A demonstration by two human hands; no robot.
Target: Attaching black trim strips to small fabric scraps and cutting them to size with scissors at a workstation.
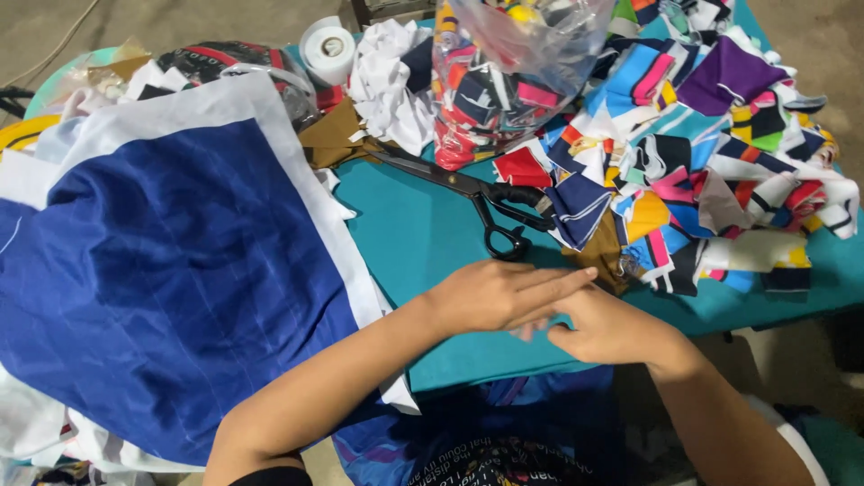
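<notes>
Both forearms reach up from the bottom edge and meet over the near rim of the teal table (405,225). Lying flat, the left hand (490,295) has its fingers straight and pressed together, pointing right, and it overlaps the right hand (605,328). That hand is curled, thumb toward fingers; whether it pinches anything cannot be told, as the spot is blurred and covered. Just beyond the fingertips lies a brown scrap (605,256) at the edge of a heap of bright scraps (720,144). Black scissors (490,202) lie shut just above the hands. Blue cloth (162,279) with a white border covers the left side. A clear bag (499,72) of scraps stands behind, beside a white tape roll (328,49).
</notes>
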